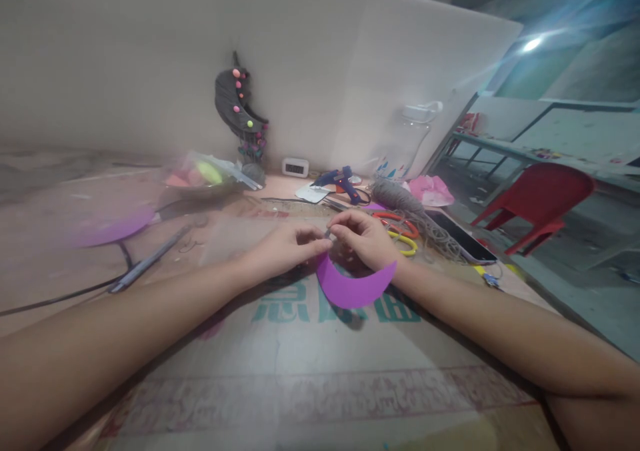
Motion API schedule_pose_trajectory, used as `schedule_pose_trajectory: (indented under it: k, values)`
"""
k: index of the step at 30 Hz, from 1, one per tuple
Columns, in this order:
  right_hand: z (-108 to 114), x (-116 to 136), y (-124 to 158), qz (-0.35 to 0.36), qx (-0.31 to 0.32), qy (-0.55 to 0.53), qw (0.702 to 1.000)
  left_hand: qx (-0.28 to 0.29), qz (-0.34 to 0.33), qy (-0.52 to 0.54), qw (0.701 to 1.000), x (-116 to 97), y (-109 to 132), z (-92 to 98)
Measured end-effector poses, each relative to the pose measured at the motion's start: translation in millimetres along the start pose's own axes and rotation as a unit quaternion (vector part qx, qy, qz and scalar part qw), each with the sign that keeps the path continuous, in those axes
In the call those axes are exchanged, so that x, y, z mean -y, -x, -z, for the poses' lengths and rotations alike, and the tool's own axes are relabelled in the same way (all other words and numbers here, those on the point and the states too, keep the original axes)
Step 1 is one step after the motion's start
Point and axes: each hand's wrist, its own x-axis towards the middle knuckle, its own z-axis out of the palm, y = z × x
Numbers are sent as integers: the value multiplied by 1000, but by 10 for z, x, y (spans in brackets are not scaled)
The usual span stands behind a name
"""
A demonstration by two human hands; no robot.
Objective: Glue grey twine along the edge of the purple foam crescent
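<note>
A purple crescent cut-out [353, 291], seemingly paper or thin foam, hangs below my fingertips over a printed board. My left hand [287, 245] pinches its upper left tip between thumb and finger. Right beside it, my right hand [364, 237] has thumb and forefinger pressed together at the same tip. A small dark grey bit shows there, perhaps yarn, but the fingers cover most of it. The crescent's other point reaches toward my right wrist. Behind my right hand lies a hank of grey yarn [400, 201], with loose strands trailing to the right.
Orange-handled scissors [400, 223], a yellow ring-shaped handle [406, 243], a phone [463, 237] and a blue glue gun [340, 183] surround my right hand. Farther back stand a clock [295, 167] and bottle [407, 141]. A decorated grey crescent [235, 101] hangs behind. A pen [150, 259] lies left.
</note>
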Motion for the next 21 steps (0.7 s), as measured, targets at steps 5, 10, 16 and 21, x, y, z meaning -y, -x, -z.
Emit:
schedule_pose_trajectory:
  k: [5,10,16,21]
  values:
    - [-2,-15,14,8,13,-10,1000,4,-26,-45,999,0,-17,-23]
    - [-14,-4,31,-1,17,-13,1000,0,24,-74,997,35,-39,-43]
    - [5,-50,2,-14,39,-20,999,-61,30,5,998,58,-40,-27]
    - [13,-4,6,-20,61,77,995,-118,13,8,993,-11,-34,-13]
